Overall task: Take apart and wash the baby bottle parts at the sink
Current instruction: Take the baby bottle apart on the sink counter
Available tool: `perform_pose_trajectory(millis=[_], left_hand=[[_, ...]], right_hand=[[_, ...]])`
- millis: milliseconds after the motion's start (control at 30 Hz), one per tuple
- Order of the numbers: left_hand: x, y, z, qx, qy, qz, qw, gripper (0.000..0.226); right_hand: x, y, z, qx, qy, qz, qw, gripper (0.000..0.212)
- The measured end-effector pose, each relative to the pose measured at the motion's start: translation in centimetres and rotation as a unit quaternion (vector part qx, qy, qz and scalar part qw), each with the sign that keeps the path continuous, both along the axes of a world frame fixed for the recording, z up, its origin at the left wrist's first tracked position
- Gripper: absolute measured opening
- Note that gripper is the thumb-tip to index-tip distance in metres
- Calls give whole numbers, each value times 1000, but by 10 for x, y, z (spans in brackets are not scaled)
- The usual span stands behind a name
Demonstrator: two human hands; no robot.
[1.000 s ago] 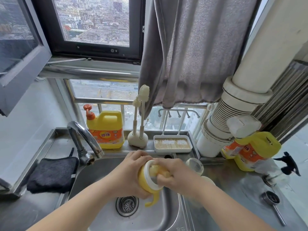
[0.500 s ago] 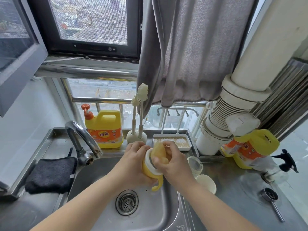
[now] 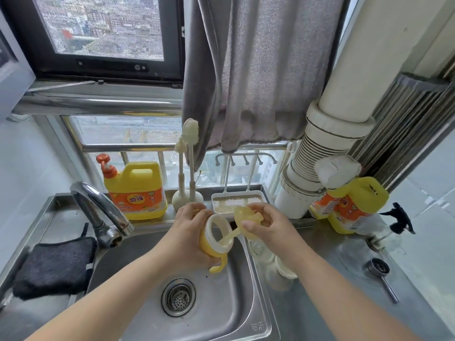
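Over the steel sink (image 3: 236, 306) my left hand (image 3: 189, 232) grips a yellow baby bottle collar (image 3: 211, 244) with a white rim and side handles. My right hand (image 3: 267, 223) pinches a pale yellow nipple piece (image 3: 242, 214) just right of the collar. A soft straw (image 3: 227, 238) runs from that piece down into the collar's opening. A clear bottle body (image 3: 261, 252) and a white cap (image 3: 285, 269) stand on the counter to the right, partly hidden by my right forearm.
A tap (image 3: 98, 207) arches over the sink's left side, with a black cloth (image 3: 54, 264) beside it. Behind the sink stand a yellow detergent jug (image 3: 138, 193), a bottle brush stand (image 3: 187, 178) and a white drying tray (image 3: 236, 200). More jugs (image 3: 352, 207) and a metal scoop (image 3: 381, 274) are at right.
My right hand has pulled the nipple piece out of the collar and to the right, so the straw now shows between them. Both hands rose slightly toward the back of the sink.
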State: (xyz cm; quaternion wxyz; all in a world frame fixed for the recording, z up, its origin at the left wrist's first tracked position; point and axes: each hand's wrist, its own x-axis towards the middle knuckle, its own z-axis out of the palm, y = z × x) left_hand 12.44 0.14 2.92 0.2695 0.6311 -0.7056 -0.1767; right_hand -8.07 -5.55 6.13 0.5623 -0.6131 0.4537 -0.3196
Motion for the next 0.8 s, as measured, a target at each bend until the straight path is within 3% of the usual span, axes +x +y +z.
perform_pose_trajectory(millis=[200,467,600,800], left_hand=[[-17,-14,-10,51,-11,-19,998,98],[-47,-35,-34,105,-5,-37,994,102],[-60,-42,-43,128,20,-43,991,104],[-86,-41,-74,159,-1,-75,984,97]], right_hand=[[-39,-6,-9,9,23,-75,997,30],[-90,-13,-25,51,-14,-169,984,28],[-109,-16,-42,68,-5,-221,973,37],[-129,-20,-58,69,10,-277,958,26]])
